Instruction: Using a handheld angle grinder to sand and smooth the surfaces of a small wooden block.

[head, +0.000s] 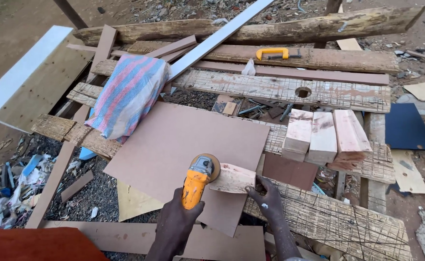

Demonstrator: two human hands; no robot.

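Observation:
My left hand (177, 216) grips the body of a yellow angle grinder (195, 186). Its round sanding disc (209, 163) lies against a small pale wooden piece (233, 178). My right hand (268, 195) holds that piece by its right end and presses it down on a flat brown board (174, 137). The board rests across rough planks that serve as a workbench.
Three cut wooden blocks (324, 135) lie to the right of the board. A striped sack (128, 94) sits at the left. A yellow-handled clamp (272, 52), a plank with a round hole (303, 92), a long white strip (222, 34) and a log lie behind. A dark blue panel (408, 128) is on the ground at the right.

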